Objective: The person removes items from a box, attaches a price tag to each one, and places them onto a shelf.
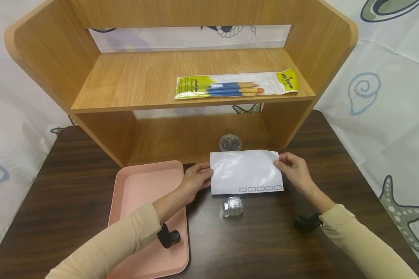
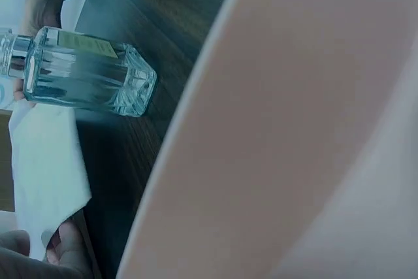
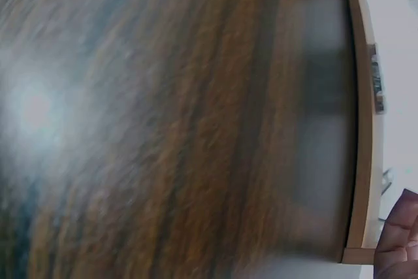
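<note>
Both hands hold a white sheet of paper [image 1: 246, 170] by its short ends, above the table in front of the shelf. Several small printed boxes run along its lower right edge. My left hand [image 1: 197, 176] pinches the left end between thumb and fingers; the left wrist view shows this grip on the paper [image 2: 49, 168]. At the right end, the right hand [image 1: 293, 166] pinches the upper corner. Just below the sheet stands a clear glass bottle [image 1: 232, 206] with a cap. In the left wrist view this bottle [image 2: 85, 73] bears a pale label.
A pink tray [image 1: 150, 174] lies under my left forearm. Behind the paper, a round clear tub [image 1: 230, 143] of small dark pieces sits at the wooden shelf unit [image 1: 125, 77]. On the upper shelf lies a pack of artist brushes [image 1: 235, 85].
</note>
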